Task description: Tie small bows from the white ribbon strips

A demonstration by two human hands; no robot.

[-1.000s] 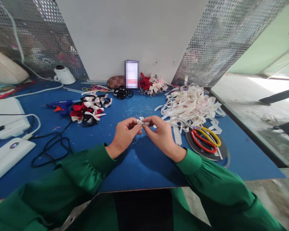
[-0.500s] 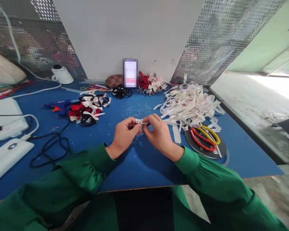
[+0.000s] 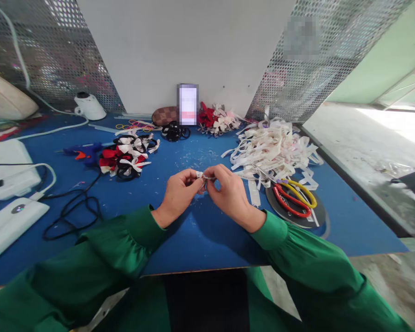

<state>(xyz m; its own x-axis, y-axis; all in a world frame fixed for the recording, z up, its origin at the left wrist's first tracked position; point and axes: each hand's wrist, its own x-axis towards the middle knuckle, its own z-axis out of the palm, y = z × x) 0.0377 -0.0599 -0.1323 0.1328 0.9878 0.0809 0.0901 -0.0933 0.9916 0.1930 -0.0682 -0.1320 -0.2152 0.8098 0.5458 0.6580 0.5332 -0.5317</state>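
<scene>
Both hands meet over the middle of the blue table. My left hand pinches a white printed ribbon between thumb and forefinger. My right hand is closed on the same ribbon at its fingertips, touching the left ones. The exact fold between the fingers is too small to make out. A pile of white ribbons lies beyond my right hand, with scissors with red and yellow handles on a dark disc nearer me.
On the left are red, white and black bows, a blue glue gun, a black cable and a white power bank. A phone stands against the wall beside more bows.
My right fingertips have shifted slightly at the ribbon, and the right hand sits a touch further right. My left hand keeps nearly the same place.
</scene>
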